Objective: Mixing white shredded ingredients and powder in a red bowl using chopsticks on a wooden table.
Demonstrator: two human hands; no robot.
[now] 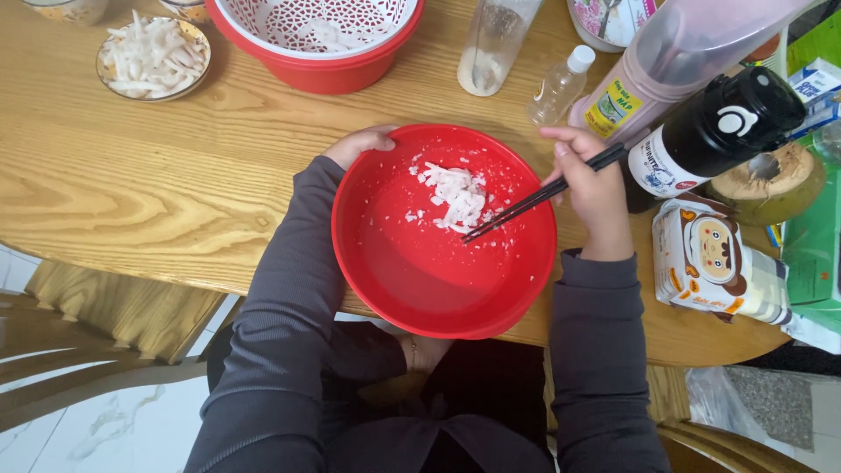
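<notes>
Big red bowl near the edge of the wooden surface, with a small heap of white pieces inside, toward the far side. Left hand closed on the bowl's rim; right hand pinching black chopsticks, tips touching the heap. Seems partly done: more white pieces on a little plate far off, bowl mostly bare.
</notes>
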